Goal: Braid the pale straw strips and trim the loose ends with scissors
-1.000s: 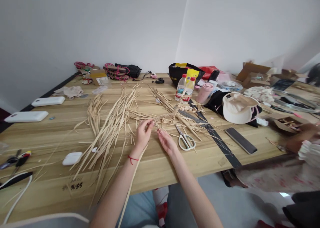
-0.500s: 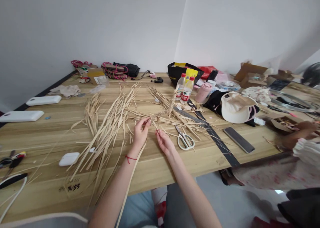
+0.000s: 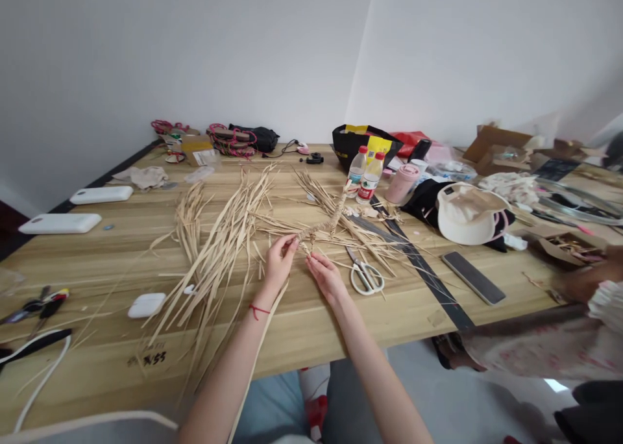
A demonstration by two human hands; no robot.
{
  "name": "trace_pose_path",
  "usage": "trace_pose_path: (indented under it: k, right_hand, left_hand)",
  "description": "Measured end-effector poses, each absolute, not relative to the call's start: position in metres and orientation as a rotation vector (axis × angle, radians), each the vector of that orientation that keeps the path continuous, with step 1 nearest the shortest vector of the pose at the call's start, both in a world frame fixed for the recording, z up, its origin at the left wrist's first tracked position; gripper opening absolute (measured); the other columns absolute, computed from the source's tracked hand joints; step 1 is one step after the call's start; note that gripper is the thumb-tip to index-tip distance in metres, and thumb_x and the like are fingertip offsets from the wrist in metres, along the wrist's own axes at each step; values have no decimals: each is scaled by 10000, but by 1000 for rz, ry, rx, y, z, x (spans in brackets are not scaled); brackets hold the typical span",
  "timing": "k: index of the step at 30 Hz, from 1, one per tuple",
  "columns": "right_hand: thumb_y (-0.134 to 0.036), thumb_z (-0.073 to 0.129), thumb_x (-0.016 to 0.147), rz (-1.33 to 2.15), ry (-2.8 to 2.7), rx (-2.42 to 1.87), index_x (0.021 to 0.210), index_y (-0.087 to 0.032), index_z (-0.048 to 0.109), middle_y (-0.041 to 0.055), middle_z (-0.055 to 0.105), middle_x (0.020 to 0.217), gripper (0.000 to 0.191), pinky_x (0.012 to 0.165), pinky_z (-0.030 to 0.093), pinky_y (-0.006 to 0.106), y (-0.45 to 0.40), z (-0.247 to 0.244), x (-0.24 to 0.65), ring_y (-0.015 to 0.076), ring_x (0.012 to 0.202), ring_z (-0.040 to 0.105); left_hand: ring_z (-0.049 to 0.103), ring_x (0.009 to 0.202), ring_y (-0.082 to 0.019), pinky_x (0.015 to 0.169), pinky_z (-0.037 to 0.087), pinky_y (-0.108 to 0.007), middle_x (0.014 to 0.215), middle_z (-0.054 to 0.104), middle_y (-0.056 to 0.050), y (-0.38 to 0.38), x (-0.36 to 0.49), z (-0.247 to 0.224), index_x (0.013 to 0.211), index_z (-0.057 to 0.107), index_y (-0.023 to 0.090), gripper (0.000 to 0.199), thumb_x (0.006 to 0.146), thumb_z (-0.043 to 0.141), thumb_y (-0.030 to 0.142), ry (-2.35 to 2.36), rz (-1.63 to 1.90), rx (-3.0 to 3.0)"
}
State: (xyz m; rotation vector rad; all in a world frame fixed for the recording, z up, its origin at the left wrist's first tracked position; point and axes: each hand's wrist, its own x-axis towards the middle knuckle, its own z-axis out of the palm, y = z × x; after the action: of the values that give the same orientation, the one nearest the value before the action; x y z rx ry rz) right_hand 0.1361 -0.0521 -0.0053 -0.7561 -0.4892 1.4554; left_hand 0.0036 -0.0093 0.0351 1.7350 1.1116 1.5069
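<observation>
A braided straw piece [image 3: 323,226] rises from between my hands toward the bottles, its far end bent upward. My left hand [image 3: 281,259], with a red string at the wrist, pinches its near end. Close by on the right, my right hand [image 3: 325,274] has its fingers closed on a short straw end below the braid. One long pale strand runs down from my left hand along the forearm. Loose straw strips [image 3: 224,236] lie spread to the left, and more lie under and behind the braid. White-handled scissors [image 3: 366,278] rest right of my right hand.
Two red-capped bottles [image 3: 370,179], a pink cup [image 3: 402,183], a black bag [image 3: 346,147] and a cream cap [image 3: 466,217] stand or lie behind to the right. A phone [image 3: 473,277] lies nearer. Another person's hand [image 3: 586,275] is at the right edge. White devices [image 3: 61,223] lie left.
The view has shifted slightly, so the table's things appear further right and a little lower. My hands keep hold of the straw, with little visible change in the braid.
</observation>
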Motion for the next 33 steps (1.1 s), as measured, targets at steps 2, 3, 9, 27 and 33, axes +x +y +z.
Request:
trace_pose_path:
  k: [2,3,9,27,33]
  right_hand:
    - [-201,819,537,1454,-506,-781,789,-171,707,38,722,844,277,908,480,321,-53,-6,137,174,862,664]
    - [-195,825,526,1453,-509,-792,783,-172,708,32,723,825,283,897,483,315,-54,-6,137,168,842,666]
    - [-240,832,535,1439,-476,-802,753,-165,692,16,709,759,270,807,519,289,-56,-4,137,140,725,661]
    - [-297,821,546,1437,-536,-852,794,-177,629,12,686,740,336,613,490,231,-59,1,129,109,616,605]
    - [-323,810,545,1281,-667,-968,755,-176,624,-21,652,646,317,513,418,204,-60,-1,125,92,538,543]
  left_hand:
    - [643,835,-175,762,525,-316,907,683,-80,-9,2,35,1025,637,167,293,843,546,377,1110,1490,1711]
    - [644,825,-173,755,526,-313,909,683,-81,-9,2,35,1032,634,166,297,845,543,377,1107,1478,1707]
    - [636,875,-178,792,513,-321,969,676,-92,-7,-1,32,1032,624,163,277,847,540,352,1132,1476,1691]
    - [591,1003,-196,899,466,-373,1070,620,-90,3,0,16,1074,549,188,351,755,639,305,1089,1452,1678]
    - [586,1025,-202,907,465,-390,1067,618,-96,3,0,15,1072,541,193,297,792,592,278,1097,1419,1763]
